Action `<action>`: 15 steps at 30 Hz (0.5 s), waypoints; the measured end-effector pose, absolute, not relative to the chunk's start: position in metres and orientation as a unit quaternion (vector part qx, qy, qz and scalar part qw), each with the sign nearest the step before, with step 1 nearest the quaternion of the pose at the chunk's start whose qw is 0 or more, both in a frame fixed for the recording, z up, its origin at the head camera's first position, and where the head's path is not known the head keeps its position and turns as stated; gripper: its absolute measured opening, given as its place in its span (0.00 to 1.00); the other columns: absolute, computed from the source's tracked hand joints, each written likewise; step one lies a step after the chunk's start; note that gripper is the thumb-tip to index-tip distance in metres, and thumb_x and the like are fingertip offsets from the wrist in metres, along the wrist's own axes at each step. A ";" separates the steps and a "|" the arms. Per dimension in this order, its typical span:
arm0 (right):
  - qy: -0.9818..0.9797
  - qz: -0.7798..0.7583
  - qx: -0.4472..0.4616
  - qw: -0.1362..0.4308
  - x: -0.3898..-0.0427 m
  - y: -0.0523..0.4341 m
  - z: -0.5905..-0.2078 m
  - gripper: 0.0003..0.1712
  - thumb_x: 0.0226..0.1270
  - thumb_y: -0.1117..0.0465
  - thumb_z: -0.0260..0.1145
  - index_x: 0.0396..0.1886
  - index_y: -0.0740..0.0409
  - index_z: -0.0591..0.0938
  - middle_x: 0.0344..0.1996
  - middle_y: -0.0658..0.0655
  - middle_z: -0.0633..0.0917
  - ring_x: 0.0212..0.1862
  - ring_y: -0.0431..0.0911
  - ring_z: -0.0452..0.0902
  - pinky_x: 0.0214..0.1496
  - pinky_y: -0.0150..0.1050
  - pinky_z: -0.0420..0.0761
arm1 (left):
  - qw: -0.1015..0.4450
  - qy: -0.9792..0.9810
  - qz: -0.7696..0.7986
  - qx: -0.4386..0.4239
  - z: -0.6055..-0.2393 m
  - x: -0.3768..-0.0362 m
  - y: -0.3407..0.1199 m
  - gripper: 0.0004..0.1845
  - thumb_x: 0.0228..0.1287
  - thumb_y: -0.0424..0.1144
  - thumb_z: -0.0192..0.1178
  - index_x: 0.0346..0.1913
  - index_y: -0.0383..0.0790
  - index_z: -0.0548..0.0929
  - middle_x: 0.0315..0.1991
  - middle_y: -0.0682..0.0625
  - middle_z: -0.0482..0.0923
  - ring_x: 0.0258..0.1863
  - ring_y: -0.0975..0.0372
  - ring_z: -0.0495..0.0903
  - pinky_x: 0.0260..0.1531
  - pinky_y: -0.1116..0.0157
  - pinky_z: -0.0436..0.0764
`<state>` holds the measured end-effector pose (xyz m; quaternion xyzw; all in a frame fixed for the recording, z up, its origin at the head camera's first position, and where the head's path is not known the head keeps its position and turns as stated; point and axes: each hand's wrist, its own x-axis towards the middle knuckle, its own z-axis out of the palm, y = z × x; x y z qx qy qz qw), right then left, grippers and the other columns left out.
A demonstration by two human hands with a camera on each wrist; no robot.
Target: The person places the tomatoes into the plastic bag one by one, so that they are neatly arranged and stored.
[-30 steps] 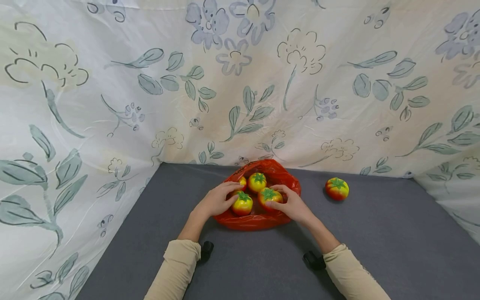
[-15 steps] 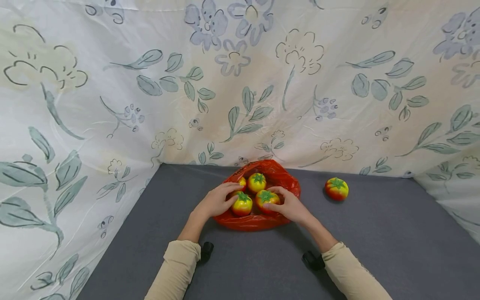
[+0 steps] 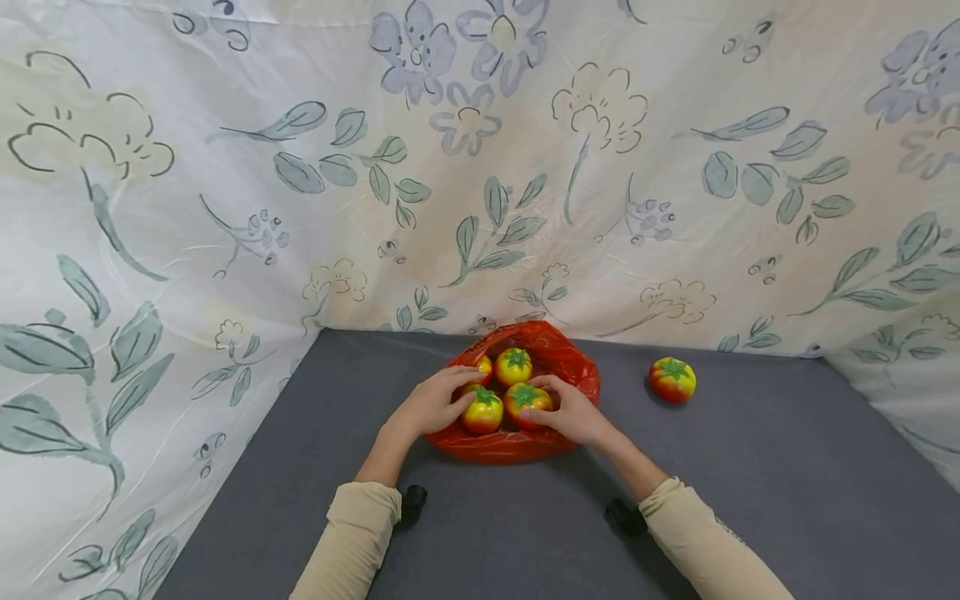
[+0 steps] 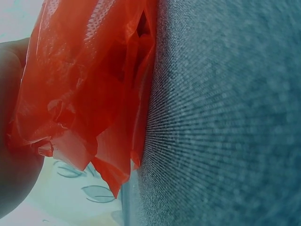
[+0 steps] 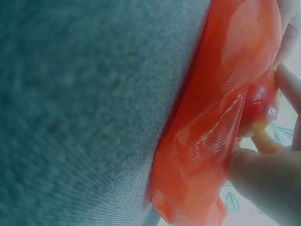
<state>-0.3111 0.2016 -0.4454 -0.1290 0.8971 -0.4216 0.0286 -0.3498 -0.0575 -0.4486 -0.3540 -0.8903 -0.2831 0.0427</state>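
Observation:
An open red plastic bag (image 3: 573,362) lies on the dark grey table, its wall seen close up in both wrist views. Several red-and-yellow tomatoes with green star-shaped tops sit in it. My right hand (image 3: 581,415) grips the front right tomato (image 3: 528,406), thumb in front and fingers behind. Over the bag's left rim, my left hand (image 3: 431,404) has its thumb and fingers around the front left tomato (image 3: 483,412). A back tomato (image 3: 513,367) stands apart from both hands. Left fingers partly hide another tomato (image 3: 484,368).
One more tomato (image 3: 672,380) lies on the grey table (image 3: 750,467), right of the bag. A floral cloth (image 3: 480,200) hangs behind the table and along its sides. Black wrist cameras sit under both forearms.
My right hand has moved slightly left with its tomato, bringing it closer to the front left one. The left hand and the bag have stayed nearly still.

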 end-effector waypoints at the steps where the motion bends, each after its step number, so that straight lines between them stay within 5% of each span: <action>1: 0.898 -0.419 -0.131 0.027 -0.311 0.202 -0.445 0.31 0.58 0.49 0.71 0.57 0.57 0.74 0.50 0.57 0.78 0.47 0.49 0.75 0.53 0.50 0.74 | 0.043 -0.890 -0.283 -0.354 -0.449 -0.350 -0.057 0.21 0.67 0.37 0.58 0.62 0.40 0.76 0.62 0.45 0.71 0.64 0.53 0.66 0.61 0.52 0.66; 15: 0.893 -0.424 -0.149 0.035 -0.312 0.204 -0.451 0.30 0.59 0.50 0.71 0.57 0.61 0.75 0.50 0.58 0.80 0.48 0.48 0.76 0.54 0.48 0.75 | 0.044 -0.894 -0.280 -0.349 -0.449 -0.349 -0.058 0.22 0.67 0.38 0.58 0.63 0.42 0.75 0.63 0.45 0.70 0.63 0.52 0.67 0.60 0.50 0.66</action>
